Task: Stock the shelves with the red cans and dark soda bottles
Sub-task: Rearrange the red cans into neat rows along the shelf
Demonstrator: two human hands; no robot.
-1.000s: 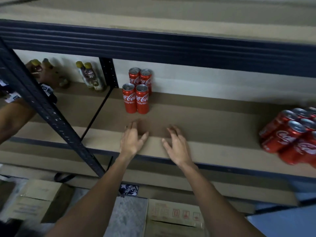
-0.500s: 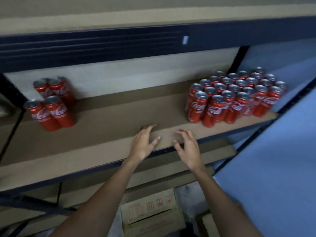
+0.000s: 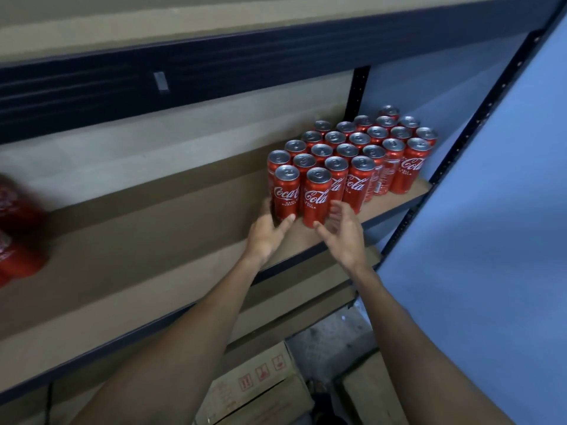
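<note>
A block of several red cans (image 3: 356, 154) stands at the right end of the brown shelf (image 3: 153, 240). My left hand (image 3: 266, 233) is at the base of the front-left red can (image 3: 287, 191), with its thumb across the front and its fingers round the left side. My right hand (image 3: 342, 233) hovers open by the neighbouring front can (image 3: 317, 200), its fingers spread just right of it. No dark soda bottles are in view.
More red cans (image 3: 18, 240) show blurred at the left edge of the same shelf. A dark blue beam (image 3: 214, 65) of the upper shelf hangs overhead. A blue panel (image 3: 491, 240) closes the right side. Cardboard boxes (image 3: 260, 384) sit on the floor below.
The view swung right along the shelf to the large block of cans. Both hands moved from the shelf's front edge up to the two front cans, and the left hand now wraps one.
</note>
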